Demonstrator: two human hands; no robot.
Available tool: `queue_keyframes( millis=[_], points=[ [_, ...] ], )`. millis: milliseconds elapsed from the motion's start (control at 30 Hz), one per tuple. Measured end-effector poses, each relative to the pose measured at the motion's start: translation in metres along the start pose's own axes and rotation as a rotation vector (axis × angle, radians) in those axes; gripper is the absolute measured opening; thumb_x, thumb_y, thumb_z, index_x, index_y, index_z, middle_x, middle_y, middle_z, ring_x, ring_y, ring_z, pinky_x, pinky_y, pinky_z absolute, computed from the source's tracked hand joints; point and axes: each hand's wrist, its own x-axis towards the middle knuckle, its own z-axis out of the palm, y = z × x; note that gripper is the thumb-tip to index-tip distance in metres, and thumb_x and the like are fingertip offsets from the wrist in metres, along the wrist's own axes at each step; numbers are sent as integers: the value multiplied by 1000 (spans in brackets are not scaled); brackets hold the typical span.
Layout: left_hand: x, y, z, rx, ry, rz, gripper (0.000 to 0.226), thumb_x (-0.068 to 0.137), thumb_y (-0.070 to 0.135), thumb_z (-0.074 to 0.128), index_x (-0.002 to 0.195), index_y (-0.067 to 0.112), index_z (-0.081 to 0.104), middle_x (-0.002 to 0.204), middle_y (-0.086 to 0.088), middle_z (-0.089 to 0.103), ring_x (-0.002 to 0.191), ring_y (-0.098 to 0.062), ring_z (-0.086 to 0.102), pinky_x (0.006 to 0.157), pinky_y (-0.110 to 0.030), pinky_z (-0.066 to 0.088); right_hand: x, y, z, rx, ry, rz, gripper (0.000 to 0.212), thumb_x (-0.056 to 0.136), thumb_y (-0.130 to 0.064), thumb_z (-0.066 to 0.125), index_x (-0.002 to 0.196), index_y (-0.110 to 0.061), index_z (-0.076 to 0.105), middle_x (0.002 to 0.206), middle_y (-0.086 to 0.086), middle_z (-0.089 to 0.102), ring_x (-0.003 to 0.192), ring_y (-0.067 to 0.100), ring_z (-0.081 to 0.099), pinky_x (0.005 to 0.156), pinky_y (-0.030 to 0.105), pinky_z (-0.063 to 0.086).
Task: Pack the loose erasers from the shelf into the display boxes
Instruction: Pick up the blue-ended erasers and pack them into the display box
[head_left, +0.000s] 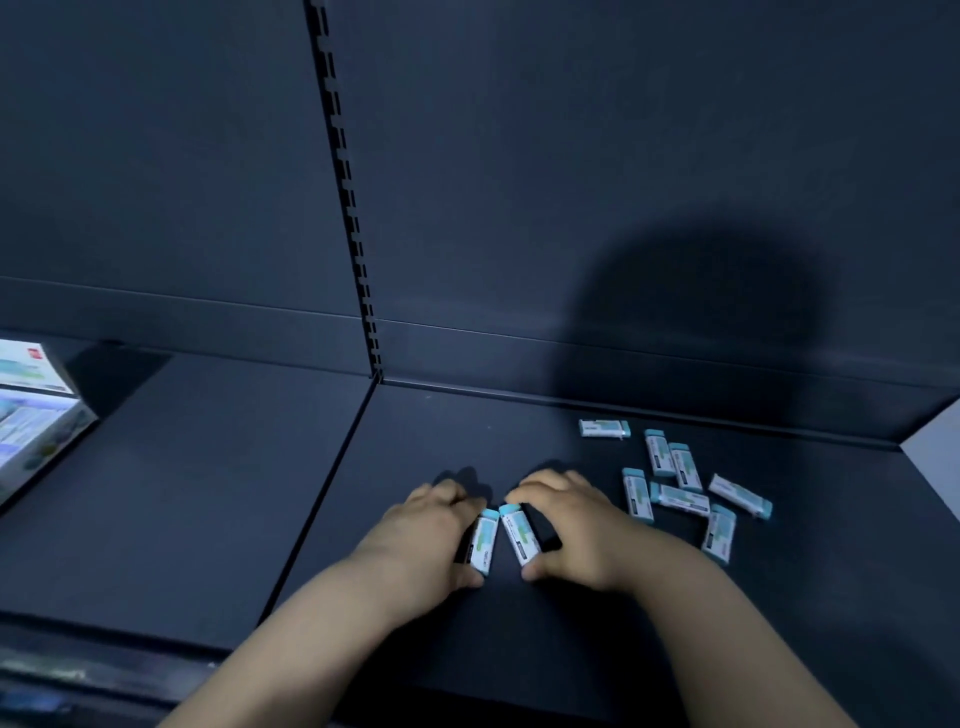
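Two white erasers with teal caps lie side by side on the dark shelf. My left hand is curled around the left eraser, thumb at its near end. My right hand grips the right eraser the same way. Several more loose erasers are scattered flat to the right of my right hand. The display boxes, white with teal print, stand stacked at the far left edge, partly cut off.
A dark back panel rises behind the shelf, with a slotted upright post at the seam between two shelf boards. A shelf lip runs along the near edge. A pale side wall shows at the far right.
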Motion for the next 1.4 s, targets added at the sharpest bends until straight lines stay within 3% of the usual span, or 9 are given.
queue_keyframes(
  millis=[133,367,467,533,667,833,1067,1200,1400],
  points=[
    [-3,9,3,30,58,-15,68,77,50,66,134,30,36,133,8,38,126,-13,35,105,-28,31,0,-1,5,83,113,-11,66,64,-45,77,121,-28,49,120,-10,44,115,11,35,101,24,31],
    [-18,-2,2,-197,231,-30,49,71,40,71,108,26,42,105,13,49,106,-7,44,90,-18,35,3,-18,11,127,168,-65,63,64,-42,77,119,-30,50,117,-12,45,113,7,36,96,19,31],
    [-26,-8,0,-282,309,28,49,71,33,73,109,30,43,95,27,40,100,1,40,84,-5,31,-2,-26,8,165,198,-71,64,64,-42,77,120,-31,49,115,-16,43,110,3,36,96,19,32],
    [-35,-27,-3,-295,346,68,55,71,31,73,118,29,45,103,29,40,104,3,39,86,-1,26,6,-45,13,210,229,-51,64,62,-43,79,118,-33,50,113,-20,42,107,0,37,96,19,35],
    [-51,-89,-15,-267,416,181,58,66,35,70,120,27,52,110,16,55,102,-1,43,91,-12,34,33,-99,27,235,295,-8,61,62,-41,79,114,-36,48,111,-23,42,106,-3,35,89,10,31],
    [-78,-180,-39,-174,425,226,63,61,64,62,118,38,51,112,20,46,105,-2,45,92,-25,39,71,-179,45,196,363,41,68,65,-42,77,124,-36,44,116,-24,39,112,-3,33,92,7,27],
    [-107,-245,-62,-202,467,255,74,57,73,57,117,32,59,109,17,54,102,0,44,91,-25,39,97,-249,58,132,398,38,70,75,-40,69,136,-31,37,129,-19,36,117,-5,27,102,9,21],
    [-116,-260,-64,-199,463,242,74,57,75,55,116,32,60,108,16,55,101,0,44,88,-25,41,107,-262,66,187,407,44,69,72,-40,72,133,-31,40,121,-24,34,116,-9,27,96,1,19],
    [-135,-278,-74,-81,492,207,69,61,73,53,116,32,57,106,16,50,97,-1,45,82,-24,47,124,-280,69,246,377,-21,63,71,-42,74,126,-35,44,112,-34,33,114,-11,29,91,4,26]
  ],
)
